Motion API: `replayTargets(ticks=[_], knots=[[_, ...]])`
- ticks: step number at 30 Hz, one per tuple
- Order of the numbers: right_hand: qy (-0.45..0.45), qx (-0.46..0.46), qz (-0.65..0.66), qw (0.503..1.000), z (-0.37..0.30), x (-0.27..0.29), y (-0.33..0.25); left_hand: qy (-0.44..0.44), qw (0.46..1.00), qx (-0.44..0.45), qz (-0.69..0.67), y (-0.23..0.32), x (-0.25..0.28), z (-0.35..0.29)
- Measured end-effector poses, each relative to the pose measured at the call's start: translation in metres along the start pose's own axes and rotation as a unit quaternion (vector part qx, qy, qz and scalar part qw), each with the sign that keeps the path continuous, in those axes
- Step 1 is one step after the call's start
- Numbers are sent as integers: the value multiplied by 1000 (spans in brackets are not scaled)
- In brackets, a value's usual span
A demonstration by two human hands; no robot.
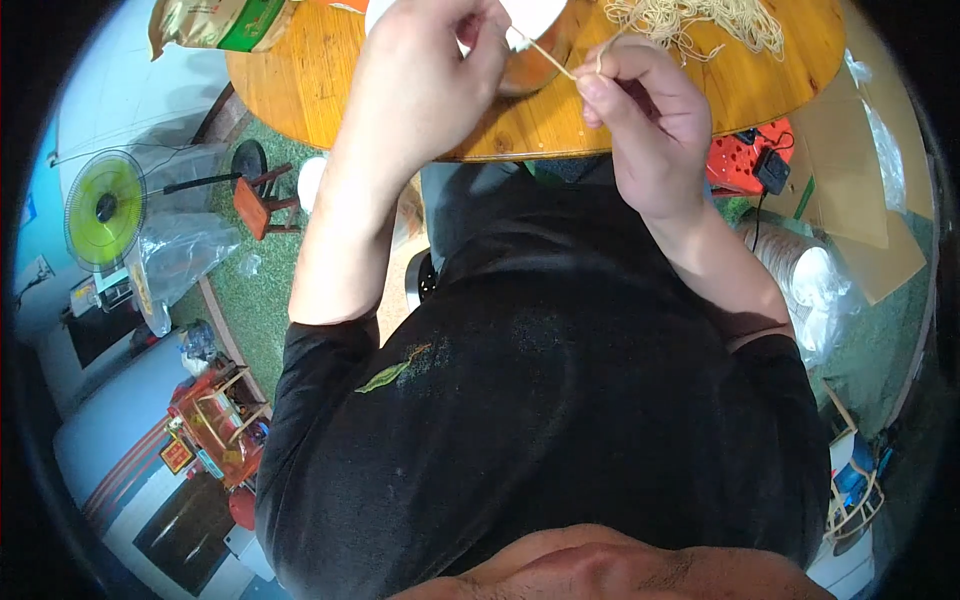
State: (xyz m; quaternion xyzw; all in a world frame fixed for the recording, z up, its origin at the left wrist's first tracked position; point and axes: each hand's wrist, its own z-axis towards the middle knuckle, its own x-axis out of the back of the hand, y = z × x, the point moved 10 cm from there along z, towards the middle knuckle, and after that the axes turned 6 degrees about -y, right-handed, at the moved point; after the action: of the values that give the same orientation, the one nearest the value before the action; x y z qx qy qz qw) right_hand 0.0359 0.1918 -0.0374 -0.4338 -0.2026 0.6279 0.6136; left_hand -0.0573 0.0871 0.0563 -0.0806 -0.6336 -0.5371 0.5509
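Note:
A thin tan strand (546,56) stretches between my hands above the round wooden table (800,90); I cannot tell whether it is cord or something else. My left hand (430,70) pinches its upper left end, the fingertips partly turned away. Thumb and index finger of my right hand (655,125) grip the other end, with a bit of it looping up over them. Just beyond the right hand lies a tangled heap of similar strands (700,22). Behind my left hand, a round white thing (540,18), partly hidden, sits at the table's far side.
A tan and green bag (225,22) lies at the table's far left. On the floor to the left are a green fan (105,205) and a small red-brown stool (258,208). To the right stand a red plastic stool (745,165), cardboard (850,160) and plastic-wrapped white goods (815,290).

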Motion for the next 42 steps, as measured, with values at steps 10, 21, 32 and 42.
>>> replayTargets(ticks=[10, 21, 32, 42], knots=[[121, -103, -2, 987, -9, 20, 16, 73, 991, -115, 10, 14, 3, -9], [47, 141, -373, 916, 3, 9, -52, 116, 955, -234, 143, 18, -19, -32], [-189, -49, -471, 860, 3, 10, -45, 141, 955, -169, 201, -19, 23, -62], [-206, -51, -615, 760, 37, 73, -81, 75, 979, -140, 126, -79, 81, -96]])
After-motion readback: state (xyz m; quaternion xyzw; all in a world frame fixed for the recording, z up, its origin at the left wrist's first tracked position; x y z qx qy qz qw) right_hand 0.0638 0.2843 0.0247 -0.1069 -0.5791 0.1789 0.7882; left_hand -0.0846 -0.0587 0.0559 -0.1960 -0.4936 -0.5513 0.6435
